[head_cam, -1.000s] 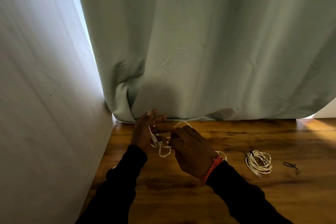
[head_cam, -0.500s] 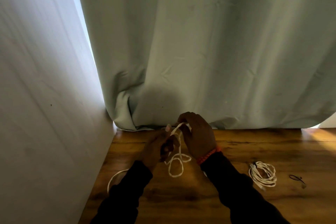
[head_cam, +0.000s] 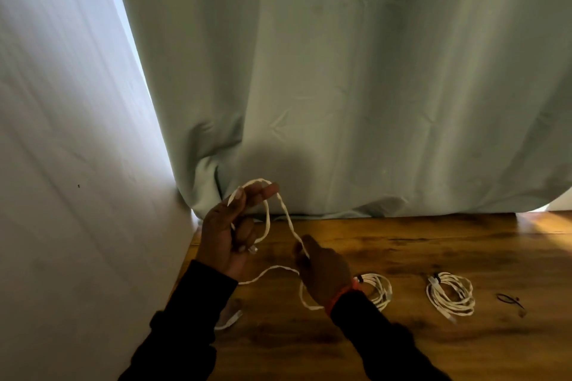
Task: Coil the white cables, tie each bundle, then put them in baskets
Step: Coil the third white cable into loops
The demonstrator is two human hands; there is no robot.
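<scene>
My left hand (head_cam: pixel 229 232) is raised above the table's far left corner, with a loop of the loose white cable (head_cam: pixel 286 216) wound over its fingers and its lower fingers curled on the strand. From there the cable slants down to my right hand (head_cam: pixel 322 275), which pinches it above the wooden table (head_cam: pixel 433 244). The slack trails across the table toward my left sleeve. A coiled white bundle (head_cam: pixel 379 289) lies just right of my right wrist, partly hidden by it. A second coiled bundle (head_cam: pixel 450 295), with a dark tie on it, lies farther right.
A small black tie (head_cam: pixel 510 300) lies on the table right of the bundles. A pale green curtain (head_cam: pixel 340 86) hangs along the table's back edge. A white wall (head_cam: pixel 77 164) closes the left side. No basket is in view.
My left hand rose with a cable loop over its fingers. My right hand moved down and right, drawing the strand out. The view shifted, showing a second coiled bundle by my right wrist.
</scene>
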